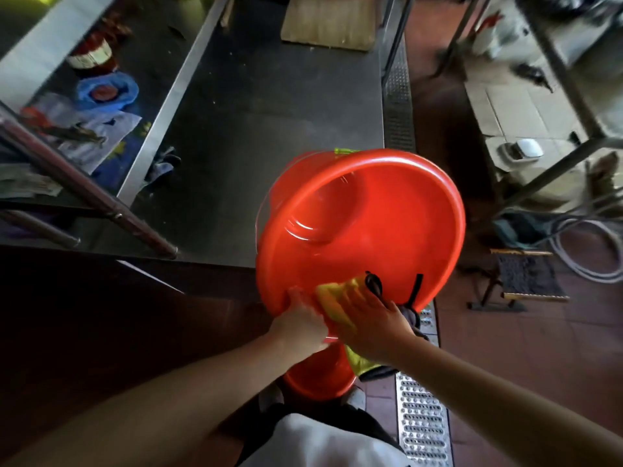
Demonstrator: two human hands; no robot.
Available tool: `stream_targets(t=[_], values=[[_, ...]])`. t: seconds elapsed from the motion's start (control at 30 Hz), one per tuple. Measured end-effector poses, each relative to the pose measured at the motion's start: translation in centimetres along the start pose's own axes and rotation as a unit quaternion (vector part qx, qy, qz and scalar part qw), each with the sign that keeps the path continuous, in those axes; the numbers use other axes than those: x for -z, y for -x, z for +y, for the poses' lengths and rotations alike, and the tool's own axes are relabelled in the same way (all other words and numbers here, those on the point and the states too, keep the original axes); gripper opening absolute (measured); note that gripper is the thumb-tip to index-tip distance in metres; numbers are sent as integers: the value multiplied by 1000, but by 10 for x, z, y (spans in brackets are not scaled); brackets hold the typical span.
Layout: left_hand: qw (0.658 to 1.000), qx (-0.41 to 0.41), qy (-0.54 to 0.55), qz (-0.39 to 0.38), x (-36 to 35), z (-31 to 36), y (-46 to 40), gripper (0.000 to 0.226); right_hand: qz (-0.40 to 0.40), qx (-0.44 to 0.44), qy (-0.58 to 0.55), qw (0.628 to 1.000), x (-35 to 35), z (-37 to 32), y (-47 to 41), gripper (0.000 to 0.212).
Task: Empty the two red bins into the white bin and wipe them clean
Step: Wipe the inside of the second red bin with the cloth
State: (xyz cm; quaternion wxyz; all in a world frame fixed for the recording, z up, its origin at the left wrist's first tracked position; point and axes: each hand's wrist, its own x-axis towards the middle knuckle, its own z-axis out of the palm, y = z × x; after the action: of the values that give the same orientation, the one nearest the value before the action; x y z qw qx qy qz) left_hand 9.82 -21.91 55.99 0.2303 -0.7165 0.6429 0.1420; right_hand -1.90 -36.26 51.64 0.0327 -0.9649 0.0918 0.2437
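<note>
Tilted red bin [364, 230]: held up off the floor at the near right corner of the steel table, mouth turned toward the camera, its inside bare and glossy; its far rim overlaps the table's corner.
Left hand [300, 321]: fingers curled over the bin's near lower rim, gripping it; the thumb side lies outside the wall.
Right hand [374, 321]: just beside the left one, fingers bent over a yellow cloth [333, 303] and pressing it against the inside wall at the near rim; the cloth's tail hangs down below the wrist.
Second red bin [320, 375]: lower down, right under the hands, mostly hidden by them; only its curved side shows. Whether it rests on the floor, I cannot tell.
Dark straps [394, 291]: black loops and a grey bit hang by the right hand, against the bin's rim; what they belong to is unclear.
Steel table [269, 102]: long bare top runs away from the bin, with a wooden board [328, 23] at the far end.
Floor drain grate [423, 423]: perforated metal strip along the table's right edge, passing beneath the bin.
Right side: red tile floor [539, 348] open beside the grate, then a small stool [526, 278], coiled hose [586, 244] and metal frame legs further out.
Left side: lower shelf [84, 106] crowded with bags and containers, well apart from the bins.
</note>
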Motion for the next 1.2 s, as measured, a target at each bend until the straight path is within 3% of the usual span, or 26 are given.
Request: stream_targets(t=[0.13, 0.3, 0.5, 0.73, 0.83, 1.0, 1.1, 1.2], values=[[1000, -8, 10, 9, 3, -3, -1, 60, 68, 32, 12, 997, 16, 5, 1, 60], [1000, 11, -19, 17, 4, 0, -1, 66, -48, -24, -26, 998, 17, 10, -41, 68], [998, 12, -46, 39, 6, -1, -3, 70, -46, -24, -1, 999, 28, 15, -95, 65], [995, 28, -90, -15, 5, 2, -1, 65, -29, -66, -67, 995, 31, 22, -161, 48], [993, 29, -114, 6, 5, -1, -1, 70, -35, -78, -97, 992, 30, 22, -174, 45], [998, -1, -56, 31, 13, -5, -3, 63, -5, -33, -129, 991, 37, 19, -133, 49], [999, -1, -33, 34, 15, -9, -3, 57, -47, 58, -50, 996, 40, 22, -85, 59], [998, -10, -59, 19, 19, -11, -2, 59, -77, 54, -106, 990, 43, 32, -36, 76]])
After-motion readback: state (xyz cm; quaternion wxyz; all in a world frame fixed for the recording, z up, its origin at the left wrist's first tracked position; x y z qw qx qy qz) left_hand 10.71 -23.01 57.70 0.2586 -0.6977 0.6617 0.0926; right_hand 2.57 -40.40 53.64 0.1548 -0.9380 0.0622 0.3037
